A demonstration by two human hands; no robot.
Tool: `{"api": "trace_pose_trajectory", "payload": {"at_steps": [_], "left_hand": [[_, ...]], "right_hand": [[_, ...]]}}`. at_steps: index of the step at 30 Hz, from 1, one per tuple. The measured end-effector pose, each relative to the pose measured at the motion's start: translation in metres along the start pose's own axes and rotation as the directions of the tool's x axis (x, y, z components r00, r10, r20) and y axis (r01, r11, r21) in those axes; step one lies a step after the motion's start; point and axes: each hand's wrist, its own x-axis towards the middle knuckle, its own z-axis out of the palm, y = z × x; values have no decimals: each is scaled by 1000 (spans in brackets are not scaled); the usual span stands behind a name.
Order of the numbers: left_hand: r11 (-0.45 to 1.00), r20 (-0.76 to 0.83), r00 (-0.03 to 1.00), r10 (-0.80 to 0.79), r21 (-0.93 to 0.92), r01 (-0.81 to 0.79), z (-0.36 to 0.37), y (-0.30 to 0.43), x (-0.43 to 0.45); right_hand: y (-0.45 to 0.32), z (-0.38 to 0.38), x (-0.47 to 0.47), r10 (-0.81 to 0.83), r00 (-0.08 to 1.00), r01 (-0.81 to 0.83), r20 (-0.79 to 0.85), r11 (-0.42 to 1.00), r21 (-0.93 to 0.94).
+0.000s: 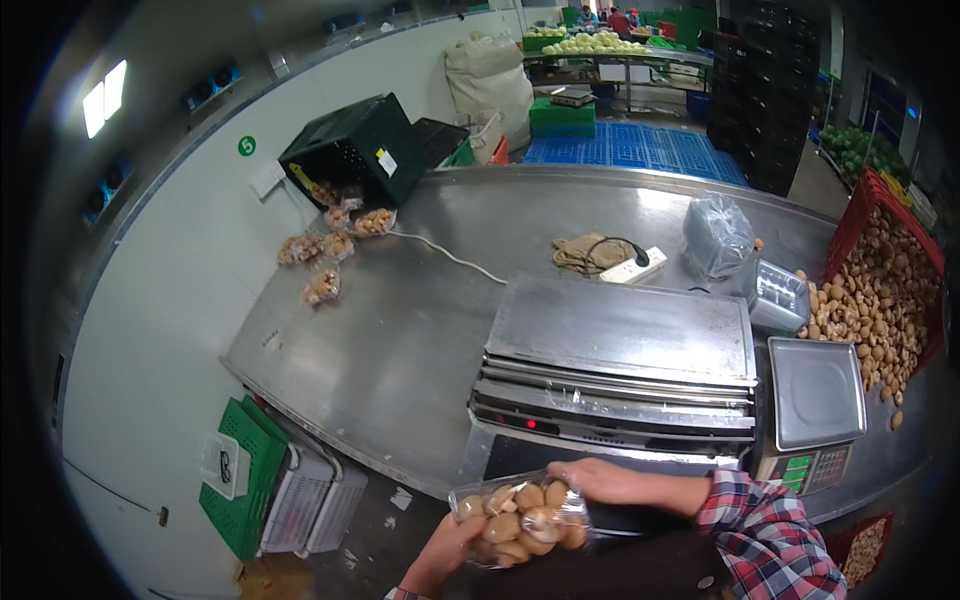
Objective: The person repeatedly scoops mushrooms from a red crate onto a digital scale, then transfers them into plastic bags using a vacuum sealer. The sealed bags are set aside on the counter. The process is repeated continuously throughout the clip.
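Observation:
A clear film-wrapped pack of brown mushrooms (517, 525) is held between my two hands, close to my body. My left hand (450, 544) grips its left end from below. At its upper right corner, my right hand (589, 480) has hold of the film. Just beyond the pack stands a metal film-wrapping machine (615, 330), with a red light lit on its front and a dark plate (600, 455) along its near side. The mushrooms show through shiny film; the underside of the pack is hidden.
A digital scale (817, 394) stands right of the machine, beside empty plastic trays (778, 296) and a red crate (862, 217) spilling loose mushrooms (877, 300). Wrapped packs (322, 287) lie left near a tipped dark green crate (360, 150). A power strip (634, 266) sits behind the machine.

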Motion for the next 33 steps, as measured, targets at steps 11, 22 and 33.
{"api": "trace_pose_trajectory", "payload": {"at_steps": [11, 22, 33], "left_hand": [[875, -455, 782, 427, -12, -484, -274, 152, 67], [834, -21, 835, 550, 67, -547, -5, 200, 203], [863, 477, 856, 198, 330, -383, 197, 58, 118]], "right_hand": [[8, 5, 5, 123, 989, -146, 87, 922, 359], [25, -80, -127, 126, 711, 178, -692, 920, 350], [258, -262, -452, -45, -628, -71, -777, 997, -1]]}}
